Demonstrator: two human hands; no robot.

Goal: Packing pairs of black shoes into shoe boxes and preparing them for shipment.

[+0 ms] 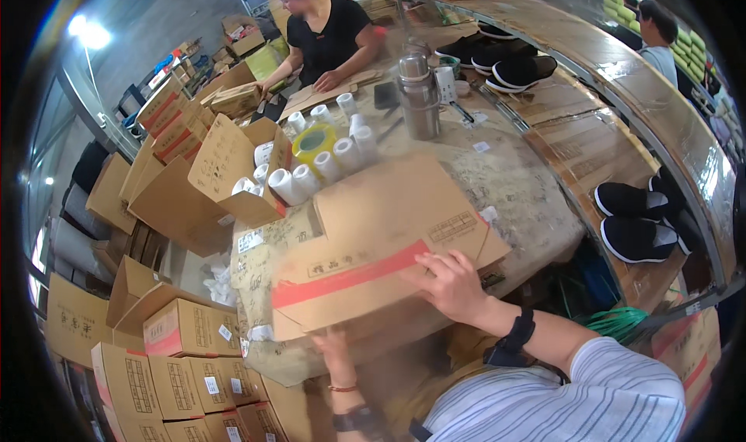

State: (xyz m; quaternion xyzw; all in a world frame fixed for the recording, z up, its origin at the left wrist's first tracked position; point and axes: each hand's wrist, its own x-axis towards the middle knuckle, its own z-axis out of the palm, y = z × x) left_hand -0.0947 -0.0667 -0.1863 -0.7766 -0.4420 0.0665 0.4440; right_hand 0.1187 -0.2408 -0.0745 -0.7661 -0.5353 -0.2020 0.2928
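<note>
A flat, folded brown cardboard box [373, 248] with a red stripe and a raised flap is tilted in front of me over the table's near side. My left hand [336, 356] grips its lower edge from beneath; the fingertips are hidden behind the cardboard. My right hand [451, 283] is on the box's right part, its bent fingers pressed on the face by the end of the red stripe. The far flap looks smeared by motion. Beyond the box, a yellow tape roll [315, 141] lies among several white rolls [326, 165].
The table [528, 201] carries a steel thermos [418, 96]. Left of it stand an open carton [225, 162] and stacked red-striped boxes [183, 372]. Black shoes [637, 232] sit on the right rack [575, 147]. A co-worker [326, 46] handles cardboard across the table.
</note>
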